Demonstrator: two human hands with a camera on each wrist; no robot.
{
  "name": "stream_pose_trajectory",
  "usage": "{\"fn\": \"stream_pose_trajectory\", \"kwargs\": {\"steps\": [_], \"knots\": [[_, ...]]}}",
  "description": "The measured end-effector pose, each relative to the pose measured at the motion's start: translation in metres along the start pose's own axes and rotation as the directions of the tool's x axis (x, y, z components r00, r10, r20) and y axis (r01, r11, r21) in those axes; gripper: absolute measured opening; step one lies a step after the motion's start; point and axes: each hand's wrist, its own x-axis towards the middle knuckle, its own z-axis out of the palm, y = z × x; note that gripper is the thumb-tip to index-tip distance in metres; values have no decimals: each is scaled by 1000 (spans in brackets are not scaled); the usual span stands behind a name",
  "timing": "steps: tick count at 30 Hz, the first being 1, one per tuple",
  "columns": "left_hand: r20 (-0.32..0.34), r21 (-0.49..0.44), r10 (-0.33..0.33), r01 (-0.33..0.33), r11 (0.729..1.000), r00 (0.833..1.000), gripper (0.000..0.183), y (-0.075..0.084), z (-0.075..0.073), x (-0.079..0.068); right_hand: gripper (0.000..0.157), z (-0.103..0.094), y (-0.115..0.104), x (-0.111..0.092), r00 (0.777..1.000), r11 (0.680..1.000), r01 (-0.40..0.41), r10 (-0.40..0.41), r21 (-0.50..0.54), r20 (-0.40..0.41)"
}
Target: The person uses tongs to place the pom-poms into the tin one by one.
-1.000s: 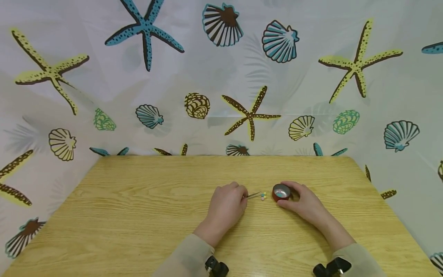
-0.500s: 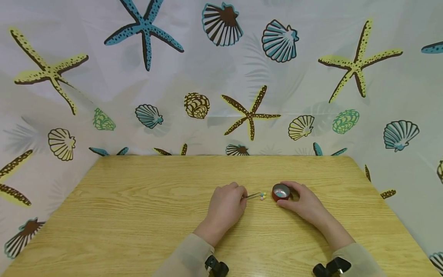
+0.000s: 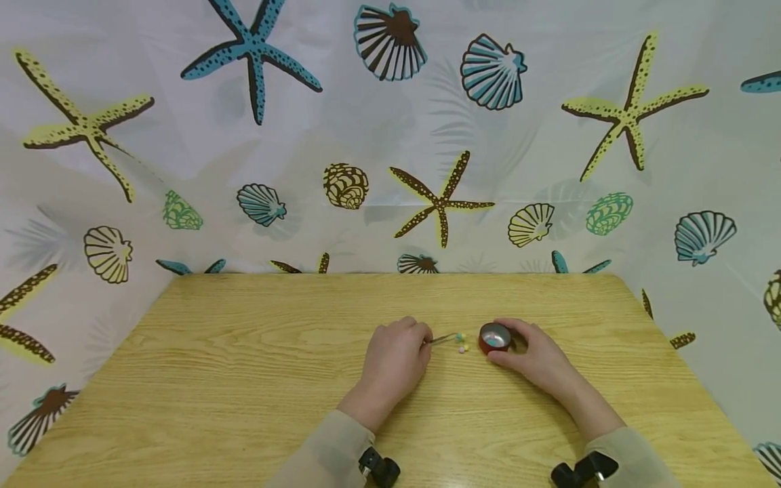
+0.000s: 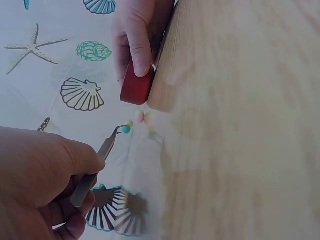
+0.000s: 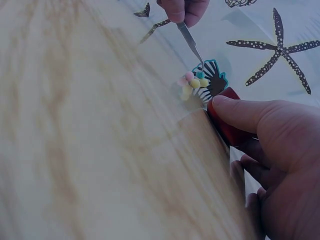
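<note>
My left hand (image 3: 395, 359) holds a pair of metal bent-tip tweezers (image 4: 95, 172) between thumb and fingers. Their tips grip a tiny teal ball (image 4: 126, 129), which looks lifted slightly off the tabletop. A yellow ball (image 4: 130, 122) shows right beside the teal one; whether it is gripped too I cannot tell. Just below the tips lie a pink ball (image 3: 462, 350) and a yellow ball (image 3: 466, 348). Opposite, my right hand (image 3: 537, 356) grips a small round red tin (image 3: 486, 347) by its side, thumb in front. Teal and pink bits show inside its silvery hollow.
The wood-grain table (image 3: 244, 373) is glossy and mirrors the balls in the wrist views. Behind it hangs a pale cloth (image 3: 305, 135) printed with starfish and shells. A black wrist camera (image 3: 379, 468) sits on each beige sleeve (image 3: 332, 447).
The left hand and tweezers have shifted slightly up and left. The teal ball moved with the tips, away from the pink ball. The right hand and tin have stayed almost still.
</note>
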Motion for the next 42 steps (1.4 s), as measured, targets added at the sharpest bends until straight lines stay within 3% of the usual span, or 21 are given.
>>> {"fn": "stream_pose_trajectory", "kwargs": {"steps": [11,25,42], "knots": [[26,44,-32,30,999,999,5,-4,-1,2,70,-1,1,2,1000,1000,13,-13,-5,-7],[-27,27,-27,27,999,999,5,-4,-2,6,71,-3,2,2,1000,1000,4,-4,0,-6],[-34,-23,23,-24,999,999,6,21,-9,21,71,0,0,2,1000,1000,-4,4,4,-5]]}}
